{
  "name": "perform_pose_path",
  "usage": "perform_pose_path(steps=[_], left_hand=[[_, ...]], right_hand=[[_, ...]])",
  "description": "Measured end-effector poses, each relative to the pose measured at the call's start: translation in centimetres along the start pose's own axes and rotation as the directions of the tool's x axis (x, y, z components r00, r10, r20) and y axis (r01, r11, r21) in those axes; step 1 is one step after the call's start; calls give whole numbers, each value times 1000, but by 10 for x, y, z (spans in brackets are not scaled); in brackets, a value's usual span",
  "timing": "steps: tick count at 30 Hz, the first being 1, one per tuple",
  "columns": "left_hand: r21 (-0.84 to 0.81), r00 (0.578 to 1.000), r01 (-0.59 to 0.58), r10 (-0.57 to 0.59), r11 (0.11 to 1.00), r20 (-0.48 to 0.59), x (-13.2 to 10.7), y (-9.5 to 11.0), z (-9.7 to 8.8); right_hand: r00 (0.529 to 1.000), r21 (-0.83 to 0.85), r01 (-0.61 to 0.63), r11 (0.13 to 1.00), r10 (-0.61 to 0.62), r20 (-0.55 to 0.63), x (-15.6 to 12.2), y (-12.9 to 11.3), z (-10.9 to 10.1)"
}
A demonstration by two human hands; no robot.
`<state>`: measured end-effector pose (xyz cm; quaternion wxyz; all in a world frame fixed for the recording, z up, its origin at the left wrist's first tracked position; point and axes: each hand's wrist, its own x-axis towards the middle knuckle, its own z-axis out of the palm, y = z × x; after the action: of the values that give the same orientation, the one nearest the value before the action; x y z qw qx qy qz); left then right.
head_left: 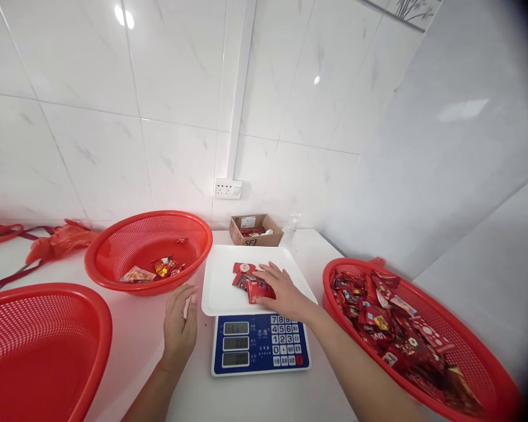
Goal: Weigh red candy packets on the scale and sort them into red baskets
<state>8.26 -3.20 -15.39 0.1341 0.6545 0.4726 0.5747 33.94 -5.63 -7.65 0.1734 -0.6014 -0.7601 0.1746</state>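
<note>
Red, shiny packets, one white-marked, overlap under the loosely spread right hand; the left hand is half-open.

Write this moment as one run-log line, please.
Right hand: touching red packets on white tray | left hand: beside tray, nothing visibly held | scale: bears tray

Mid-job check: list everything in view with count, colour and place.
scale: one, blue and white, centre
scale packets: several, mostly red, on pan
far-left basket: one, red, left of scale
left packets: a few, mostly red, inside it
near-left basket: one, red, lower left
right basket: one, red, right
right packets: many, mostly red, inside it
cardboard box: one, brown, behind scale
bottle: one, clear, right of box
plastic bag: count unclear, red, far left
socket: one, white, back wall
table: one, white, underneath
left hand: one, left of scale
right hand: one, touching scale packets
</note>
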Motion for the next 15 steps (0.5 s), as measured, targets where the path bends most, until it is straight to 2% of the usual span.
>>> perform_pose_path(steps=[3,7,9,12,15], left_hand=[[10,1000,-7,7,1000,2,0,0,0],[24,1000,-9,9,1000,14,-1,0,0],[31,1000,-8,8,999,23,-2,3,-1],[46,999,-6,4,999,39,-2,14,-4],[79,998,-28,23,996,60,-1,29,-11]], right_hand=[[995,20,-78,997,79,-56,-16,12,-3],[952,117,-117,986,145,-269,-49,25,-1],[906,160,-114,981,169,-388,-71,28,6],[810,220,-121,968,224,-541,-105,33,26],[751,256,-141,956,272,-602,-130,40,50]])
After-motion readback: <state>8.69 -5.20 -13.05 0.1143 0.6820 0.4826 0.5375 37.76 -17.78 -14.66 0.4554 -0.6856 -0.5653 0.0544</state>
